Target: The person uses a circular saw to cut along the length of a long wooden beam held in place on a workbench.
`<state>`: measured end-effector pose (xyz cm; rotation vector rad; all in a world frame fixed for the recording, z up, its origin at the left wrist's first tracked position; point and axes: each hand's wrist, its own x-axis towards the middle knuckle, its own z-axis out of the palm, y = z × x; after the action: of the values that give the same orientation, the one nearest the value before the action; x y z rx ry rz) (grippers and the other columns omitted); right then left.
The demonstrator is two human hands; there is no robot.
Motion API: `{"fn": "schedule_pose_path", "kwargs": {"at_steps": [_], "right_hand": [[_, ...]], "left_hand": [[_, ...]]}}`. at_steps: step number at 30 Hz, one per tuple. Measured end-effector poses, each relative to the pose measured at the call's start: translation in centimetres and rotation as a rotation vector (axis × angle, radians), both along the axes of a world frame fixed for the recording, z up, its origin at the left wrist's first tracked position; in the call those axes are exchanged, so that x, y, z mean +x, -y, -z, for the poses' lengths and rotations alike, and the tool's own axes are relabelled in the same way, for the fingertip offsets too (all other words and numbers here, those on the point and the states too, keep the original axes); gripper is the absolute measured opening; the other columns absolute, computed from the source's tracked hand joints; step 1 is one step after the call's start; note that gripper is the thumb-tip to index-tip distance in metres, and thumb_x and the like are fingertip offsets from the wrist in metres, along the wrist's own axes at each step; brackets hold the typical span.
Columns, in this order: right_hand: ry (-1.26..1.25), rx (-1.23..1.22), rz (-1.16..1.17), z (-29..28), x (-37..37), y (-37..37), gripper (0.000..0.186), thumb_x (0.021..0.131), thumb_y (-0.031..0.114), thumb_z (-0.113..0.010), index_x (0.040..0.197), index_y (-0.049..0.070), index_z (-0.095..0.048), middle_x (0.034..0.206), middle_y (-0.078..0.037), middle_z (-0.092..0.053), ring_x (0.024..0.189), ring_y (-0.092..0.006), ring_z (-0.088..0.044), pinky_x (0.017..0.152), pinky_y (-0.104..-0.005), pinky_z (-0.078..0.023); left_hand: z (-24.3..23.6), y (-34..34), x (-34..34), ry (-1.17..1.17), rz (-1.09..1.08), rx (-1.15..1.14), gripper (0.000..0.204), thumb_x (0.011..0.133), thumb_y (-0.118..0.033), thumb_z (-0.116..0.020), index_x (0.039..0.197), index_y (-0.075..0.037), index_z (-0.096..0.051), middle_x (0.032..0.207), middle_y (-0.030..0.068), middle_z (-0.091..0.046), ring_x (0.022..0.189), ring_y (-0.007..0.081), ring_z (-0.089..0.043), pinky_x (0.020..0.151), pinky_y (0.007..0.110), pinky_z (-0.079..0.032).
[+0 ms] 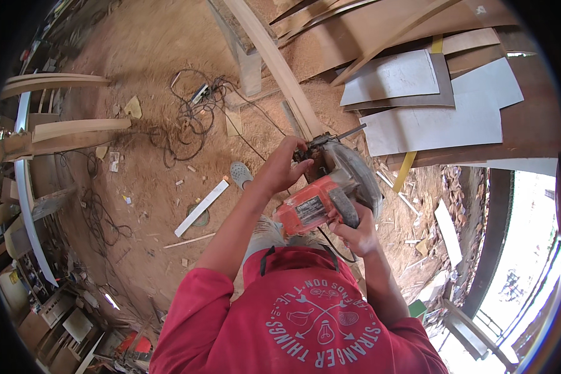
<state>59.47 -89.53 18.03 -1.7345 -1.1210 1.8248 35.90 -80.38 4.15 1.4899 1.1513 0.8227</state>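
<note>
A circular saw (308, 209) with an orange-red motor housing, black handle and grey blade guard is in front of my body. My right hand (358, 234) is closed around its rear handle. At the saw's front, my left hand (285, 165) has its fingers curled over the edge of the metal base, the thumb nearer me; some fingertips are hidden. A long pale wooden beam (279, 65) runs away from the saw toward the top, its near end meeting the base. A thin metal rod (352, 131) sticks out to the right of the saw's front.
Tangled black cables (196, 118) lie on the sawdust-covered floor (143, 206), with a white strip (201, 208) and wood scraps. White-faced sheets (430, 128) and brown boards are stacked at right. Curved wooden pieces (81, 128) jut from the left. A power cord (336, 249) hangs by the saw.
</note>
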Motion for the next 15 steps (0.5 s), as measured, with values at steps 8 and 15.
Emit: {"fn": "schedule_pose_path", "kwargs": {"at_steps": [8, 15], "right_hand": [[0.059, 0.043, -0.052, 0.1, 0.0, 0.1, 0.032, 0.08, 0.017, -0.081, 0.106, 0.002, -0.071, 0.092, -0.003, -0.069, 0.085, -0.0113, -0.06, 0.08, -0.0305, -0.051], [0.104, 0.089, -0.091, 0.7, 0.0, 0.4, 0.038, 0.08, 0.022, -0.081, 0.111, 0.001, -0.072, 0.095, -0.009, -0.073, 0.088, -0.0162, -0.066, 0.084, -0.0347, -0.053]], "left_hand": [[1.1, 0.1, 0.2, 0.001, 0.004, 0.112, 0.026, 0.098, 0.003, -0.069, 0.123, -0.002, -0.065, 0.144, 0.0207, -0.062, 0.13, 0.0391, -0.064, 0.105, 0.043, -0.055], [0.4, 0.5, 0.1, -0.044, -0.03, 0.099, 0.026, 0.094, 0.006, -0.068, 0.117, -0.004, -0.074, 0.137, 0.0164, -0.068, 0.128, 0.0377, -0.065, 0.105, 0.044, -0.055]]}}
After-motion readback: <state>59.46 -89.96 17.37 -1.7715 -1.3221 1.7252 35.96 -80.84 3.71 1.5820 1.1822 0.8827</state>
